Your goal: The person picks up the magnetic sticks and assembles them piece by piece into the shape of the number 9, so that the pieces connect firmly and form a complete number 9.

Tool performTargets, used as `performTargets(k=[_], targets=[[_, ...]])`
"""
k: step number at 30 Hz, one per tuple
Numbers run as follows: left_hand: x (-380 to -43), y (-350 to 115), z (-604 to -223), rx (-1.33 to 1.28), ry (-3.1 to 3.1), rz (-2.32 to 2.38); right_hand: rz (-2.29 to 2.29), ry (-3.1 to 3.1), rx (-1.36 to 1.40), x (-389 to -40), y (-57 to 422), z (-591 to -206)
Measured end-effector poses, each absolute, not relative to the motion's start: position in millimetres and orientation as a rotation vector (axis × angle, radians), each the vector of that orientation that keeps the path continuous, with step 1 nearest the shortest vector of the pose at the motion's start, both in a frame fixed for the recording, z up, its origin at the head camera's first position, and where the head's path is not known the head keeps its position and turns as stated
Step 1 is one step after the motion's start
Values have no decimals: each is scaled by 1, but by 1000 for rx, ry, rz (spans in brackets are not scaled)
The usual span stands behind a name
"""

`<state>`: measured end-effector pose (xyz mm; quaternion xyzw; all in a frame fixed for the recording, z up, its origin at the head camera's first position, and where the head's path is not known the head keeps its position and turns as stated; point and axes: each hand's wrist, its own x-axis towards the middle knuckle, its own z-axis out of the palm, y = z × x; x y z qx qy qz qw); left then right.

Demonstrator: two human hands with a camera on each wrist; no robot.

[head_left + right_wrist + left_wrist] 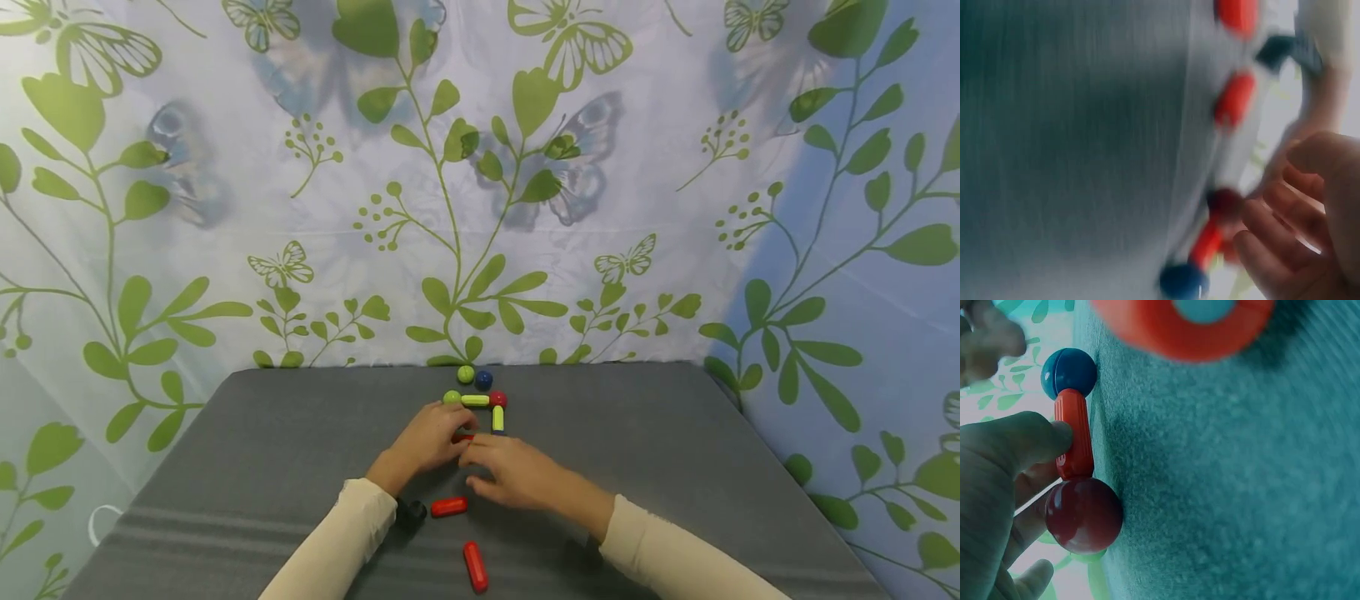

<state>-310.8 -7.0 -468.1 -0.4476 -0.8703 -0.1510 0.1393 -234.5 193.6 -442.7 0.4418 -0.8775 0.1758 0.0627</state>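
My left hand (429, 437) pinches a red rod (1074, 437), thumb on its near side and fingers behind. A blue ball (1069, 372) sits at one end of this rod, a dark red ball (1084, 515) at the other. Close by, my right hand (517, 473) hovers with loosely bent fingers and nothing in them. Beyond the hands, a yellow-green rod (476, 401) links a green ball (452, 398) to a red ball (498, 400). From that red ball a second yellow-green rod (498, 418) runs toward the blue ball, mostly hidden by my right hand in the head view.
Two loose red rods, one nearer (476, 567) and one farther (449, 507), lie on the grey table (637, 433) on my side of the hands. A loose green ball (466, 374) and blue ball (483, 381) rest at the back edge, before a leaf-patterned curtain (480, 208).
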Motion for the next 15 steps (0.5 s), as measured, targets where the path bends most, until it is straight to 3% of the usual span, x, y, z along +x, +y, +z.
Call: performTargets(k=[6, 15], targets=[[-310, -7, -470, -1316, -2523, -481, 529, -2628, 1536, -221, 171, -456], [-311, -6, -473, -1311, -2556, -472, 458, -2635, 1586, -223, 159, -463]])
